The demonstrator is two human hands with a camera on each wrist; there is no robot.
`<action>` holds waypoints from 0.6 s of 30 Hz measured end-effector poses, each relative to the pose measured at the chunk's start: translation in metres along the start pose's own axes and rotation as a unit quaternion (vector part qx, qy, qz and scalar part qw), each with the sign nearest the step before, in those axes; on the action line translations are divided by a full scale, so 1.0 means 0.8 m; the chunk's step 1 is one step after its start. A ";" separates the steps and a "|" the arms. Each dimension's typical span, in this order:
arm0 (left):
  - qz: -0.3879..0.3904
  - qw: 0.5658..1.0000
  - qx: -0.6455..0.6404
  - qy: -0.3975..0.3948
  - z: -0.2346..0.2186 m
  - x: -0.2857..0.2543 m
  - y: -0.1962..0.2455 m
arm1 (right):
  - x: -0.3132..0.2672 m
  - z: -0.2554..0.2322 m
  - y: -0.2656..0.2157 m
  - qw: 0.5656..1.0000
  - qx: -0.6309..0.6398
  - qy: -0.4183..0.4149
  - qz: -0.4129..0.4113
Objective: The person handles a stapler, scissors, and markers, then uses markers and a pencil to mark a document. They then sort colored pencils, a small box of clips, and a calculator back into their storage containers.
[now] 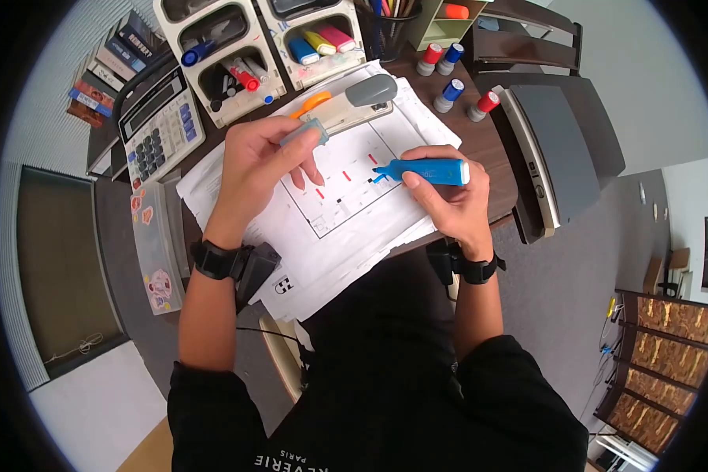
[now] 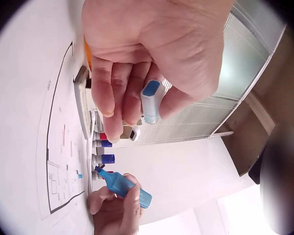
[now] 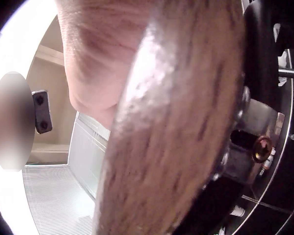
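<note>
My right hand (image 1: 460,206) grips an uncapped blue highlighter (image 1: 433,171), its tip pointing left, close over a printed plan sheet (image 1: 354,206). Beside the tip, the sheet carries a blue mark (image 1: 381,178) and several short red bars. Between thumb and index finger, my left hand (image 1: 252,161) pinches a translucent cap (image 2: 151,107), its blue inside showing in the left wrist view. That hand is above the sheet's left part, near a grey and white stapler (image 1: 370,94). In the right wrist view, the wooden table edge (image 3: 176,127) hides most of the right hand (image 3: 98,58).
Organizer drawers (image 1: 322,67) with markers and highlighters stand at the back, a calculator (image 1: 164,130) at the left. Red-capped and blue-capped stamps (image 1: 448,96) stand at the back right. A dark grey machine (image 1: 554,149) lies right of the table. More papers (image 1: 315,291) lie beneath the plan.
</note>
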State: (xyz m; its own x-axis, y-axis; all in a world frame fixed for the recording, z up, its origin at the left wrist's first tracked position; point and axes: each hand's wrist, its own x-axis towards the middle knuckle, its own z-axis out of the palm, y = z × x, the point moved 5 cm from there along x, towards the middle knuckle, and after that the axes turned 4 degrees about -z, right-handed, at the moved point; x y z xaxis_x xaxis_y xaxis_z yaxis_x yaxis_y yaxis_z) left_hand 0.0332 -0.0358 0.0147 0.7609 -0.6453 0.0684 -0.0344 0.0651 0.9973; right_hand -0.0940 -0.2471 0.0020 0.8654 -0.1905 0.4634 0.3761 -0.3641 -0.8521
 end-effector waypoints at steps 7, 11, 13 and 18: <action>0.017 0.999 0.044 -0.025 0.002 0.001 -0.007 | -0.001 0.006 0.013 0.998 0.037 -0.023 0.034; 0.022 0.999 0.047 -0.017 0.002 0.001 -0.004 | 0.000 0.009 0.010 0.995 0.076 -0.009 0.058; 0.023 0.999 0.041 -0.015 0.001 0.001 -0.007 | 0.000 0.009 0.015 0.995 0.082 -0.014 0.060; 0.040 0.998 0.049 -0.015 0.000 0.002 -0.007 | 0.001 0.010 0.015 0.998 0.066 -0.020 0.013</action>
State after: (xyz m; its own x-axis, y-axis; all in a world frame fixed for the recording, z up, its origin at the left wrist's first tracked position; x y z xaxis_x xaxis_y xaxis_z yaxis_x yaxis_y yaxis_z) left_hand 0.0344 -0.0373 0.0095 0.7329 -0.6641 0.1474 -0.1591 0.0433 0.9863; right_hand -0.0861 -0.2445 -0.0095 0.8871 -0.1618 0.4323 0.3908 -0.2351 -0.8899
